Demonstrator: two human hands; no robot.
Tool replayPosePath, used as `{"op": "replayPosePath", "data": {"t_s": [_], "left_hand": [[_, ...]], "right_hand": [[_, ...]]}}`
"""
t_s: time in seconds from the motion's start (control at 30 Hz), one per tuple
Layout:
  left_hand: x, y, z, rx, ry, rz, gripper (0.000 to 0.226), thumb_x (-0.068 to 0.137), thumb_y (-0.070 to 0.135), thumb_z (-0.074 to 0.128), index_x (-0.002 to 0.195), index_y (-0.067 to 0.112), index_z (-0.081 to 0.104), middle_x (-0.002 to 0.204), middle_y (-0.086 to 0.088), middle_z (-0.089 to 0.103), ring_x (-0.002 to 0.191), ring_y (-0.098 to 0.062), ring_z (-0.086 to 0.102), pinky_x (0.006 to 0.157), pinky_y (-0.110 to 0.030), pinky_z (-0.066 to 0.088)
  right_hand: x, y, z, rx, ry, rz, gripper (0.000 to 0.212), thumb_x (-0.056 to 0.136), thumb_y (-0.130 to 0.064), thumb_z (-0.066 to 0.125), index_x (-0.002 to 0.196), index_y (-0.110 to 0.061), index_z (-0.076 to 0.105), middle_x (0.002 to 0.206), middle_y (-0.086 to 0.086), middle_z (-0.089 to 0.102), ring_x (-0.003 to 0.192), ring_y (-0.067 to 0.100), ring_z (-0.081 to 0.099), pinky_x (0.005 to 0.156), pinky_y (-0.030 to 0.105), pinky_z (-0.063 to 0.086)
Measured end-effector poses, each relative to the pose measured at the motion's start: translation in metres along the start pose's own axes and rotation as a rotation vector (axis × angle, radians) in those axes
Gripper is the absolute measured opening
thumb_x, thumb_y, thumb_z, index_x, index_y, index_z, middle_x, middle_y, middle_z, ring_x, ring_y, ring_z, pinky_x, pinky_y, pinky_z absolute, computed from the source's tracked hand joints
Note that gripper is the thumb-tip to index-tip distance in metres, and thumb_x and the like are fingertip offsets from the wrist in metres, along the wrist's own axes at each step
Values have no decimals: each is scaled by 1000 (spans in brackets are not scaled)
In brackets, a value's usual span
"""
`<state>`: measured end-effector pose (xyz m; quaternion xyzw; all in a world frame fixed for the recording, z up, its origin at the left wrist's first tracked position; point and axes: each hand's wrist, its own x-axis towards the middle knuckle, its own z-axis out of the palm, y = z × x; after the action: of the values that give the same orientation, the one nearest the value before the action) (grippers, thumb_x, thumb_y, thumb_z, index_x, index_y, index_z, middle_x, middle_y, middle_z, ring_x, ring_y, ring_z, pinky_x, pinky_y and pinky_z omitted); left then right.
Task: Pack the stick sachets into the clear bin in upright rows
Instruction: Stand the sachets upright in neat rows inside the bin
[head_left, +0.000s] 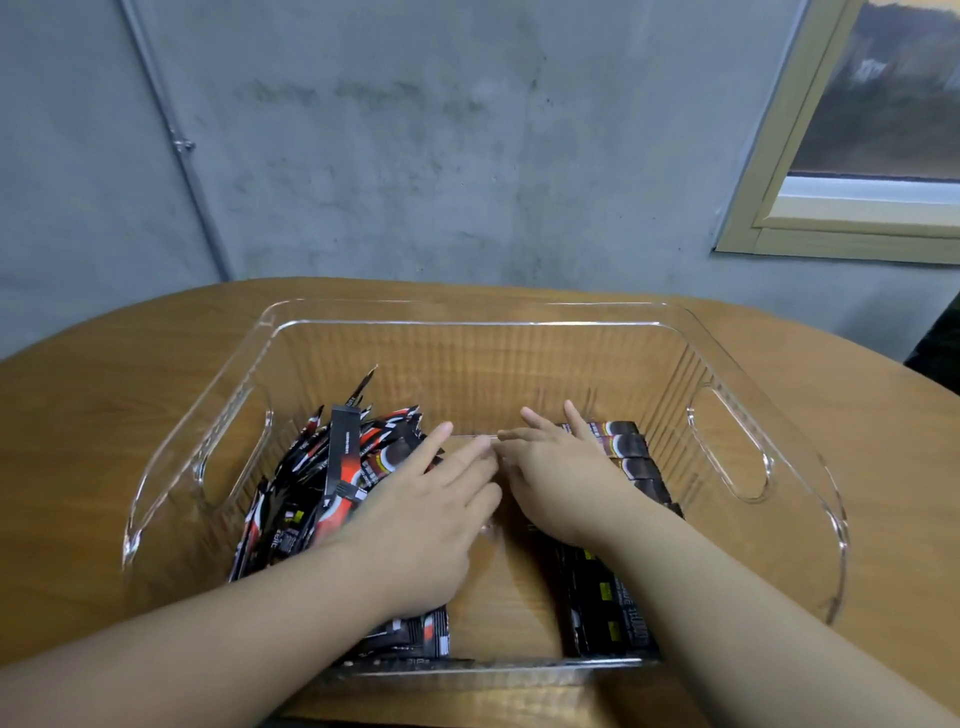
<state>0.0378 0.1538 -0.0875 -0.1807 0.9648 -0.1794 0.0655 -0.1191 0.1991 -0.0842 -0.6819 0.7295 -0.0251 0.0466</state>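
A rounded wooden table carries a large clear plastic bin with ribbed walls and cut-out handles at both ends. Inside, on the left, black, red and white stick sachets lie in a loose, leaning heap; on the right, a neater row of dark sachets stands packed edge to edge along the floor. Bare bin bottom shows between the two groups. The left hand rests flat on the heap with fingers straight and spread; the right hand lies with straight fingers against the row, fingertips of both nearly meeting. Print on the sachets is too blurred to read, and both forearms cover the sachets' near parts
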Motion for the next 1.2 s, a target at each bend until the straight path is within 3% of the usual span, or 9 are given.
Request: {"op": "replayPosePath", "data": {"t_s": [0.07,0.17,0.47,0.6,0.77,0.87,0.97,1.1,1.2], "left_hand": [[0,-1,1,57,-87,-30,59,97,29,23,152,12,12,161,-8,5,148,-24,-2,110,-50,-23],[3,4,-4,128,-223,-44,62,101,33,19,151,12,-12,161,-4,-11,147,-22,-12,102,-50,-30],[9,5,-9,253,-463,-79,66,100,33,24,151,5,-7,160,-12,-6,147,-27,-13,109,-55,-21],[10,3,-9,267,-479,-116,56,100,35,27,149,8,26,154,-16,24,143,-33,12,113,-52,-15],[10,-1,-8,171,-295,-126,38,97,33,35,124,11,50,121,-10,49,114,-28,41,108,-44,19],[11,-3,-8,88,-190,-170,33,95,31,38,118,11,48,117,-10,43,108,-26,40,94,-38,27],[12,-6,-4,74,-162,-193,42,93,31,40,128,8,42,137,-12,29,123,-26,28,98,-38,24],[13,-13,-3,170,-172,-169,71,94,32,29,151,5,-1,156,-13,-25,142,-30,-27,114,-49,-15],[15,-14,-1,204,-237,-186,73,93,36,26,151,8,-10,156,-12,-25,141,-29,-30,108,-51,-25]], "right_hand": [[-1,-3,1,-70,-47,-31,41,100,-33,27,137,-26,45,148,-8,38,147,15,1,111,44,-20],[-4,-8,2,-152,-83,-33,45,101,-38,24,134,-22,49,147,-7,40,147,16,2,108,44,-24],[-4,-14,4,-239,-164,29,64,99,-50,25,150,-11,25,158,2,19,148,17,-2,104,46,-28],[-5,-13,2,-238,-189,30,64,99,-50,27,151,-12,21,159,1,16,148,19,-2,106,50,-26],[-4,-15,1,-239,-197,33,62,99,-48,29,150,-13,22,159,2,14,148,19,-1,106,51,-25],[-2,-16,2,-253,-188,30,61,100,-46,28,150,-12,23,159,3,15,148,20,-1,105,50,-26],[-3,-18,3,-269,-172,34,60,100,-44,25,149,-9,24,158,5,18,148,20,0,106,49,-25],[-4,-20,5,-268,-135,46,57,101,-38,21,147,-6,27,157,8,21,148,21,3,107,48,-24],[-5,-21,3,-270,-151,53,58,100,-40,22,147,-6,27,157,8,20,148,21,2,108,48,-23]]}}
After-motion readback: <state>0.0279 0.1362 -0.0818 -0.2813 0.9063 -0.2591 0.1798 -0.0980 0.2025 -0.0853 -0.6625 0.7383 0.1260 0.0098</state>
